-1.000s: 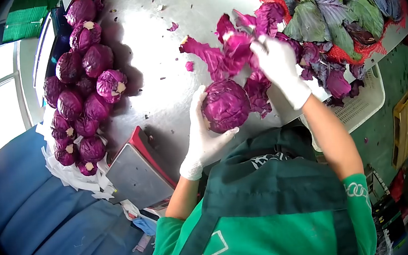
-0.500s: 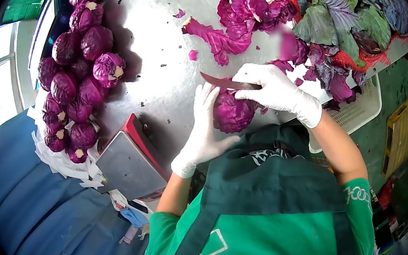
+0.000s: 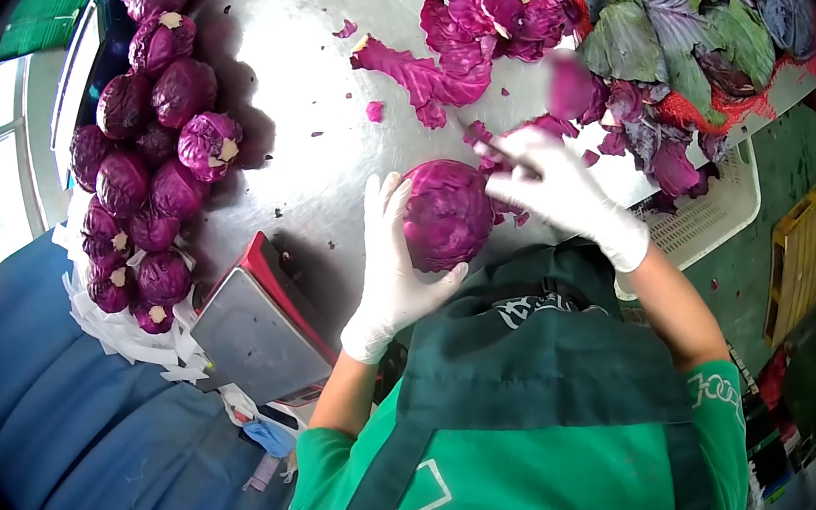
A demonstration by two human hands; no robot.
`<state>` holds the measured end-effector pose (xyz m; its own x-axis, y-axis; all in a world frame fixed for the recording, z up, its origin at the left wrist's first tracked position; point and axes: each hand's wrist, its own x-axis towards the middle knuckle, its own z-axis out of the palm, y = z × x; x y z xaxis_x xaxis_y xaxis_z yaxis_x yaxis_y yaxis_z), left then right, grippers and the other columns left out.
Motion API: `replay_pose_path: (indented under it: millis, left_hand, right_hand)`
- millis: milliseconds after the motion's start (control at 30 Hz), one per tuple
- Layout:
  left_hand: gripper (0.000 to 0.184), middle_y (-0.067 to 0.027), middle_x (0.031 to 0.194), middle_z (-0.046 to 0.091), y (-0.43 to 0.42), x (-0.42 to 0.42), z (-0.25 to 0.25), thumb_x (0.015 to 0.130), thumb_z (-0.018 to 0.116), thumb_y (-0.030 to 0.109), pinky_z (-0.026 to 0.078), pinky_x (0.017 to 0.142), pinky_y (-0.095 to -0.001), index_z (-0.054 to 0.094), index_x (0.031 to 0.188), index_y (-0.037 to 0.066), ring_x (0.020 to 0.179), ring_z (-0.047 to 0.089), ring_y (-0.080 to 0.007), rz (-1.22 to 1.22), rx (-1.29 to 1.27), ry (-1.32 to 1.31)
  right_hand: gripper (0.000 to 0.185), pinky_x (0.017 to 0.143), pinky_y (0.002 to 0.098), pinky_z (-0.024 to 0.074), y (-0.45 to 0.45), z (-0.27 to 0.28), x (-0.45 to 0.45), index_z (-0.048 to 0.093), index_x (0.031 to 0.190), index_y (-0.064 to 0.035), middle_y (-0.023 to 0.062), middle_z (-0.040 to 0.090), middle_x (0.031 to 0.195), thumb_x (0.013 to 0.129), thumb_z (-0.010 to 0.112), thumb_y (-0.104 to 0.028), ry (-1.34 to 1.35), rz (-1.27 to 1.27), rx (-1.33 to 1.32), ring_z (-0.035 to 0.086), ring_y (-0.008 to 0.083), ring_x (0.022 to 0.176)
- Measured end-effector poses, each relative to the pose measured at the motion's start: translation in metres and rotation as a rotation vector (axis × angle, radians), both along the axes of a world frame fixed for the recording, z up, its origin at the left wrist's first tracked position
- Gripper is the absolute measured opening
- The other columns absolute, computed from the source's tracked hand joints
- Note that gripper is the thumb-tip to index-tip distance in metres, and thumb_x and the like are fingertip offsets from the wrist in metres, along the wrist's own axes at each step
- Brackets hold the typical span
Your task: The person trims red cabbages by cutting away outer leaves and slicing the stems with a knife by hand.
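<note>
A red cabbage (image 3: 448, 214) sits on the metal table between my gloved hands. My left hand (image 3: 395, 266) cups its left side, fingers extended along it and thumb curved round the near edge. In my right hand (image 3: 562, 192) is a knife (image 3: 489, 151), held by the handle just right of the cabbage. The blade points up and away and is smeared by motion. Loose purple leaves (image 3: 466, 57) lie on the metal beyond the knife.
Trimmed red cabbages (image 3: 123, 182) are piled at the left. A grey-topped scale (image 3: 261, 337) stands near my left arm. At the right, outer leaves (image 3: 685, 32) lie on red netting (image 3: 704, 115), above a white basket (image 3: 726, 219). The metal table (image 3: 309, 95) has scraps on it.
My right hand with the knife has moved off the cabbage to its right, uncovering its top. The cabbage has shifted slightly left and away from me; my left hand stays beside it.
</note>
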<state>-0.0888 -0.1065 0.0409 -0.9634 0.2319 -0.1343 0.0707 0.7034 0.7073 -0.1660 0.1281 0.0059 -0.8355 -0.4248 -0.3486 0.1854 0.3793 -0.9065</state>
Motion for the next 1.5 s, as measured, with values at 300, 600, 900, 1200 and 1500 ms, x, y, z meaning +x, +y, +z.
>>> replay_pose_path:
  millis: [300,600,900,1200,1500]
  left_hand:
    - [0.118,-0.0213,0.148,0.029,-0.016,-0.008,-0.020,0.056,0.093,0.023,0.031,0.115,-0.0432,0.022,0.148,0.002,0.138,0.035,-0.0331,0.062,0.087,-0.028]
    - [0.119,-0.0161,0.141,0.040,-0.021,-0.007,-0.011,0.054,0.095,0.030,0.039,0.109,-0.0433,0.025,0.148,0.005,0.131,0.044,-0.0291,0.337,0.506,-0.211]
    - [0.098,-0.0180,0.151,0.033,-0.017,0.004,-0.030,0.071,0.069,0.069,0.040,0.098,-0.0685,0.034,0.148,0.020,0.135,0.035,-0.0481,0.779,2.056,-1.006]
    - [0.096,-0.0160,0.149,0.037,-0.040,0.008,0.000,0.070,0.073,0.065,0.040,0.102,-0.0655,0.036,0.147,0.023,0.132,0.039,-0.0450,0.727,2.490,-0.994]
    - [0.073,-0.0125,0.136,0.044,-0.183,0.011,0.050,0.081,0.077,0.018,0.043,0.104,-0.0409,0.035,0.141,0.009,0.124,0.048,-0.0249,1.068,1.164,0.408]
  right_hand:
    - [0.059,0.077,0.0234,0.0465,-0.019,-0.015,0.020,0.050,0.140,-0.0042,0.0005,0.060,0.114,0.085,0.072,-0.011,-0.228,-0.044,-0.238,0.050,0.0063,0.081]
    - [0.014,0.061,0.0377,0.0509,0.010,-0.031,-0.006,0.063,0.087,-0.0036,0.0116,0.065,0.073,0.085,0.065,-0.017,0.240,-0.473,0.093,0.065,0.0286,0.066]
    - [0.025,0.065,0.0339,0.0478,-0.016,0.010,-0.042,0.067,0.107,-0.0047,0.0086,0.061,0.089,0.088,0.069,-0.020,0.493,-0.215,0.214,0.060,0.0242,0.067]
    - [0.072,0.092,0.0459,0.0516,-0.075,0.002,-0.052,0.056,0.135,-0.0133,0.0170,0.041,0.147,0.076,0.074,-0.052,0.671,0.201,0.541,0.048,0.0414,0.124]
    - [0.079,0.101,0.0468,0.0450,-0.065,-0.044,-0.015,0.046,0.143,-0.0155,0.0191,0.036,0.150,0.075,0.076,-0.043,0.622,0.487,0.700,0.041,0.0395,0.131]
